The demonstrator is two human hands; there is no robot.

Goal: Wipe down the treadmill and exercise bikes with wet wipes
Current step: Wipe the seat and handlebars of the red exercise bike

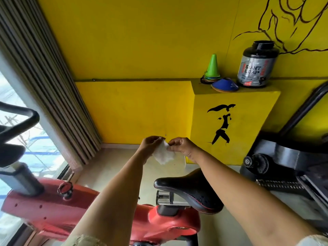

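Observation:
A white wet wipe (163, 155) hangs in the air between my two hands, in front of the yellow wall. My left hand (150, 145) pinches its upper left edge and my right hand (182, 146) pinches its upper right edge. Below my arms stands a red exercise bike (53, 208) with a black saddle (191, 189) and black handlebars (16, 121) at the far left. The front of a black treadmill (284, 162) shows at the right.
A yellow ledge (236, 96) carries a green cone (213, 66), flat blue marker discs (224, 85) and a large supplement tub (257, 64). Grey pleated curtains (44, 82) hang at the left beside a window (10, 96). Pale floor lies between bike and wall.

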